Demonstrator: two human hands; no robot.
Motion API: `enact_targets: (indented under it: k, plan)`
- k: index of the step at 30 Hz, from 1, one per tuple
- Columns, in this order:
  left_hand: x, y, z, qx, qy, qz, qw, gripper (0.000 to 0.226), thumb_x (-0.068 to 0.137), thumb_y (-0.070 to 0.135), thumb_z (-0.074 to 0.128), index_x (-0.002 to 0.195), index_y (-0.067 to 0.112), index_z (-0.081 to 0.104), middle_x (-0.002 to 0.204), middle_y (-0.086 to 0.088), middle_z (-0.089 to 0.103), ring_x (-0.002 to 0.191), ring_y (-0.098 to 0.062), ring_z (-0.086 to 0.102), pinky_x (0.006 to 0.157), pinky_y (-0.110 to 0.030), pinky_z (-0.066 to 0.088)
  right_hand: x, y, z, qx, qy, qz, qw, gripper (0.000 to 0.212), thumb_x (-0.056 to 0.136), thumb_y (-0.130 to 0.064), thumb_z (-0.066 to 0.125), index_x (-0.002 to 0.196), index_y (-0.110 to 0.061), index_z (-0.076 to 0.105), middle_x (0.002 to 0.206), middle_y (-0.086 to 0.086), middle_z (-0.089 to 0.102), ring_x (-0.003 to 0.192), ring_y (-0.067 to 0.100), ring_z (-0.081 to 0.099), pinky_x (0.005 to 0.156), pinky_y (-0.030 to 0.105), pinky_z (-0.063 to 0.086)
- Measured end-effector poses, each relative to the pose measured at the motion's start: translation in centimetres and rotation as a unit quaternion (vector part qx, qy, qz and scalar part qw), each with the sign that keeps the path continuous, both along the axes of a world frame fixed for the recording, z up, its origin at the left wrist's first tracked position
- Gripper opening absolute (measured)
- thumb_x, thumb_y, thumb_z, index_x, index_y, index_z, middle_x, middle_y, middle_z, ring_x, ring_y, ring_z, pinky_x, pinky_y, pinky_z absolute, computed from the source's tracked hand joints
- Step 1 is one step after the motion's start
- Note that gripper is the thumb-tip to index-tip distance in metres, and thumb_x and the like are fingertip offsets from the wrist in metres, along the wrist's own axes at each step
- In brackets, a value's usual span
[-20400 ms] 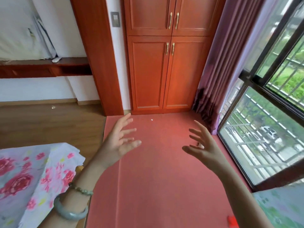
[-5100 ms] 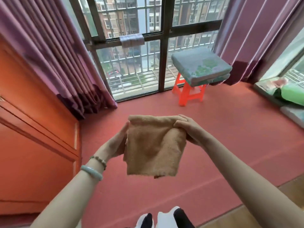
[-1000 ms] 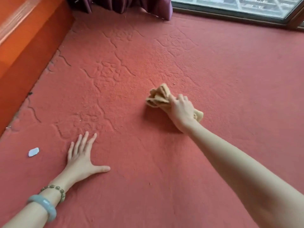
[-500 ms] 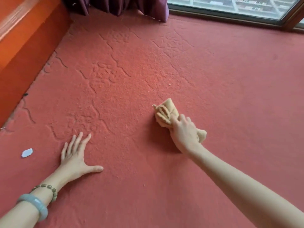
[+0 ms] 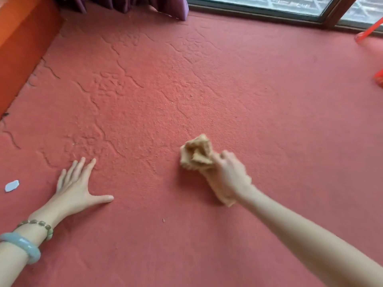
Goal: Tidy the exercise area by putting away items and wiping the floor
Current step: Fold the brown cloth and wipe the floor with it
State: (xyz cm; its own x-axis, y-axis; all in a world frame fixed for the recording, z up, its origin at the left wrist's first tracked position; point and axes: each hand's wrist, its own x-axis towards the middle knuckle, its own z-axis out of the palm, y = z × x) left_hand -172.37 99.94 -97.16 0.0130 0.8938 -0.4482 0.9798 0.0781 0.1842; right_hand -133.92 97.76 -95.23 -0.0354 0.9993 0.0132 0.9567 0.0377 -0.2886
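floor (image 5: 228,83): red, matt, rough-grained, wrinkled covering
cloth (image 5: 195,153): tan, nubbly terry fabric
bangle (image 5: 22,246): smooth, glossy, pale stone-like
curtain (image 5: 128,4): purple cloth

A room in a home, seen at floor level beside a large window.

A red, rough-textured floor covering (image 5: 228,90) with small wrinkles reaches a low glass window with a dark frame (image 5: 248,10). The hem of a purple fabric curtain (image 5: 128,4) hangs down to the floor beside it. At the left stands an orange-brown wooden furniture base (image 5: 18,44), and at the right edge a leg of a red plastic stool (image 5: 369,31).
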Motion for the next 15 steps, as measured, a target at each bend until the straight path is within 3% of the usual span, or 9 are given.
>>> enact_targets:
  k: [3, 4, 7, 9, 12, 15]
  plan:
    - [1.3, -0.6, 0.2, 0.014, -0.021, -0.058, 0.998, 0.128, 0.047, 0.089, 0.055, 0.148, 0.038, -0.005, 0.158, 0.004, -0.014, 0.141, -0.007, -0.022, 0.116, -0.035, -0.013, 7.2, 1.2, 0.7, -0.002, -0.024, -0.109, 0.994, 0.077, 0.073, -0.062, 0.016, 0.125, -0.020, 0.054, 0.093, 0.018, 0.054, 0.095, 0.038, 0.054, 0.073, 0.040, 0.044]
    - [2.2, -0.9, 0.3, 0.014, -0.032, -0.074, 0.997, 0.125, 0.051, 0.086, 0.058, 0.147, 0.040, -0.007, 0.158, 0.006, -0.016, 0.139, -0.006, -0.025, 0.116, -0.035, -0.014, 9.6, 1.3, 0.8, -0.005, -0.042, -0.143, 0.989, 0.076, 0.073, -0.057, 0.014, 0.123, -0.016, 0.054, 0.095, 0.021, 0.053, 0.098, 0.040, 0.053, 0.074, 0.041, 0.043]
    - [5.1, -1.3, 0.6, 0.013, -0.053, -0.109, 0.993, 0.116, 0.060, 0.077, 0.061, 0.141, 0.045, -0.016, 0.155, 0.009, -0.022, 0.138, -0.006, -0.028, 0.117, -0.036, -0.014, 14.6, 0.7, 0.7, -0.028, -0.093, -0.239, 0.966, 0.039, 0.092, -0.025, 0.036, 0.123, -0.011, 0.053, 0.100, 0.024, 0.050, 0.102, 0.042, 0.049, 0.081, 0.047, 0.045]
    - [6.7, -1.4, 0.6, 0.008, -0.066, -0.124, 0.990, 0.115, 0.062, 0.076, 0.060, 0.141, 0.044, -0.017, 0.154, 0.010, -0.023, 0.138, -0.007, -0.029, 0.116, -0.037, -0.014, 14.8, 0.2, 0.8, -0.050, -0.088, -0.276, 0.956, 0.038, 0.092, -0.016, 0.040, 0.129, -0.015, 0.050, 0.098, 0.023, 0.049, 0.098, 0.041, 0.049, 0.083, 0.048, 0.045]
    - [8.3, -1.4, 0.1, 0.001, -0.081, -0.133, 0.988, 0.116, 0.062, 0.076, 0.060, 0.144, 0.041, -0.015, 0.155, 0.007, -0.023, 0.138, -0.008, -0.028, 0.116, -0.037, -0.015, 9.9, -0.2, 0.4, -0.035, -0.081, -0.218, 0.972, 0.052, 0.092, -0.021, 0.045, 0.142, -0.028, 0.035, 0.093, 0.017, 0.050, 0.086, 0.034, 0.051, 0.077, 0.043, 0.045]
    - [9.6, -1.6, -0.3, -0.001, -0.089, -0.148, 0.985, 0.122, 0.053, 0.086, 0.054, 0.144, 0.042, -0.015, 0.154, 0.010, -0.022, 0.138, -0.007, -0.027, 0.116, -0.036, -0.015, 0.8, -2.7, -0.4, -0.030, -0.072, -0.059, 0.995, 0.039, 0.079, -0.015, 0.064, 0.118, -0.016, 0.060, 0.087, 0.014, 0.059, 0.076, 0.035, 0.058, 0.064, 0.039, 0.048]
